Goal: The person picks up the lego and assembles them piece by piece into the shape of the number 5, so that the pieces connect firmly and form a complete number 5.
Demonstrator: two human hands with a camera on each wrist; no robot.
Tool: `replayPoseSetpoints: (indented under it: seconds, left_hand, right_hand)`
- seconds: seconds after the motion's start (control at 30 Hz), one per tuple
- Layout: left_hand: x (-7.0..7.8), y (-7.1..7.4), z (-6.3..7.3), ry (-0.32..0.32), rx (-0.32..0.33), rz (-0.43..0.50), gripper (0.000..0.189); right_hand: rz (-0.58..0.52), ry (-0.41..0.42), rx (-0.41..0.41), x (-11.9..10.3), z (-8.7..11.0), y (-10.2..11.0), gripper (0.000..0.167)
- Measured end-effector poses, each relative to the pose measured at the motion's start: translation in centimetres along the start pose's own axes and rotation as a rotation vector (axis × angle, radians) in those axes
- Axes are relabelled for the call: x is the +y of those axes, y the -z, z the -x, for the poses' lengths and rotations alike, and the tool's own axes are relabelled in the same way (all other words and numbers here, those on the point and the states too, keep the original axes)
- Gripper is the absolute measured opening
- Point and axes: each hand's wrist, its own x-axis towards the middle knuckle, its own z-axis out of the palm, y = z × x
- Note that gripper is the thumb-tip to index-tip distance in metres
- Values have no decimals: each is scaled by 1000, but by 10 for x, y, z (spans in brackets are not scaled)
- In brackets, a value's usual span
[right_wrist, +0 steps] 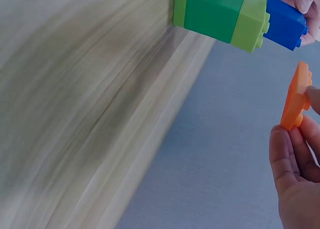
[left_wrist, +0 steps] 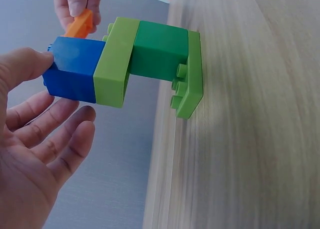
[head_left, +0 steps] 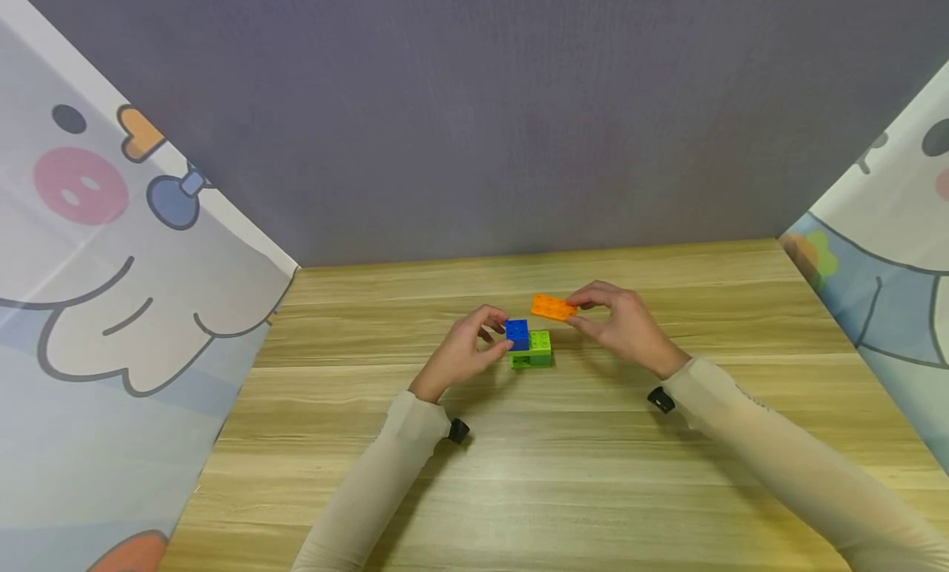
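A small stack of toy building bricks stands on the table: a light green plate (left_wrist: 195, 79) at the bottom, a dark green brick (left_wrist: 160, 49) over it, another light green plate (head_left: 540, 341), and a blue brick (head_left: 516, 335) on top, to the left. My left hand (head_left: 461, 353) holds the blue brick between thumb and fingertips, the thumb at its upper edge. Behind and right of the stack, my right hand (head_left: 628, 325) pinches one end of an orange plate (head_left: 550, 307). That plate is in the air, tilted and apart from the stack, studs on one face.
Beneath the hands lies a wood-grain table (head_left: 549, 481). A grey panel (head_left: 519, 127) rises along its far edge, and cartoon-printed walls (head_left: 148, 308) flank it on both sides. Small black devices (head_left: 459, 431) sit at both wrists.
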Motion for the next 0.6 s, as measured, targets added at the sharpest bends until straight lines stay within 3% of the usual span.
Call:
replayPoseSetpoints:
  seconds: [0.6]
  left_hand:
    - [2, 1, -1, -25, 5, 29, 51]
  right_hand:
    - [8, 101, -78, -12, -4, -8, 24]
